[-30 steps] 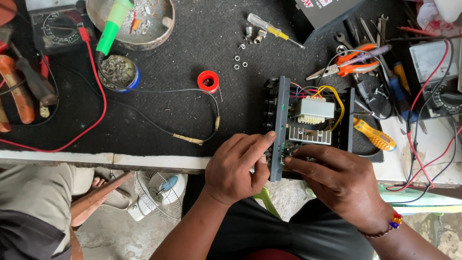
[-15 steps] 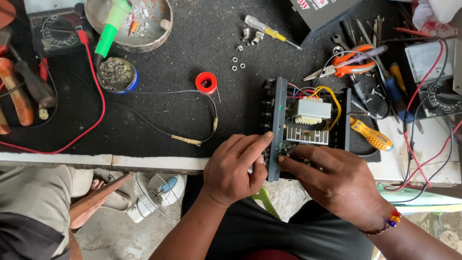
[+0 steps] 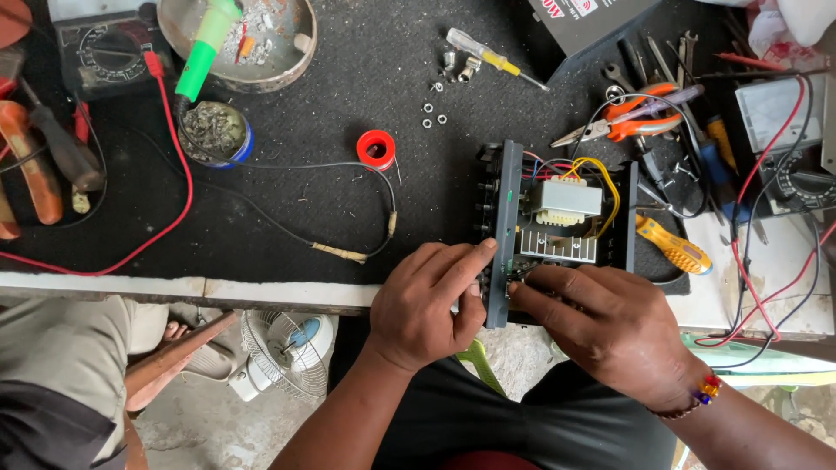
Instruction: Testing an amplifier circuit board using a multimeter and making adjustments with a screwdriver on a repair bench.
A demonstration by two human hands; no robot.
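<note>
At the near edge of the worktop [image 3: 287, 104], both hands work on an opened black electronics chassis [image 3: 557, 222] that stands on its side, its grey front panel [image 3: 503, 235] between them. The left hand [image 3: 427, 305] presses against the panel's outer face, forefinger stretched along it and thumb curled under. The right hand [image 3: 601, 322] reaches behind the panel with fingers bunched; whether they pinch a part there I cannot tell. Holding the panel steady from outside while the inner fingers feel their way seems wise, keeping clear of the yellow and red wires [image 3: 601, 174] beyond the fingertips.

Beyond the left hand lie a red tape roll [image 3: 376, 148], loose nuts [image 3: 434, 113] and a tin dish [image 3: 239, 43]. Beyond the right hand sit orange-handled pliers [image 3: 631, 117] and a yellow-handled tool [image 3: 675, 248]. Below the worktop edge a small fan [image 3: 287, 352] stands on the floor.
</note>
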